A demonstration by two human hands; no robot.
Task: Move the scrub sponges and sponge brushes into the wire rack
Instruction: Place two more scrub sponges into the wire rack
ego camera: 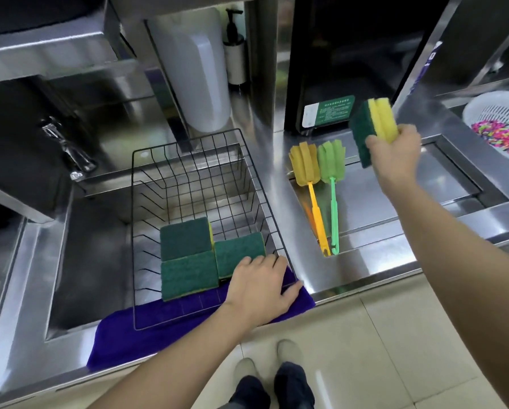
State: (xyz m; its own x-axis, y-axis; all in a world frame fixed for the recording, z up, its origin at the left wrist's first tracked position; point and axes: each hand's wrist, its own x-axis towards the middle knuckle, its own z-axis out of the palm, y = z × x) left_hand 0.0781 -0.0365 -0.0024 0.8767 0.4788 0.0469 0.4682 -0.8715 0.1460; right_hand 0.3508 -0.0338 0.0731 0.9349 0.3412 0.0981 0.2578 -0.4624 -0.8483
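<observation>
Fourth sponge on its way to the rack

From the head view, the right hand has its fingers pinching a scrub sponge aloft; below and left of them two sponge brushes lie on the worktop. The left hand, fingers spread, likely steadies the wire rack, three sponges just beyond its fingertips, the rim to clear.

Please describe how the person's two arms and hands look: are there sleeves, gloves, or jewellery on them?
Both forearms are bare up to the frame edge, with no sleeves showing. The left hand and the right hand wear no gloves. No watch, bracelet or ring is visible on either. No markings show on them.
</observation>
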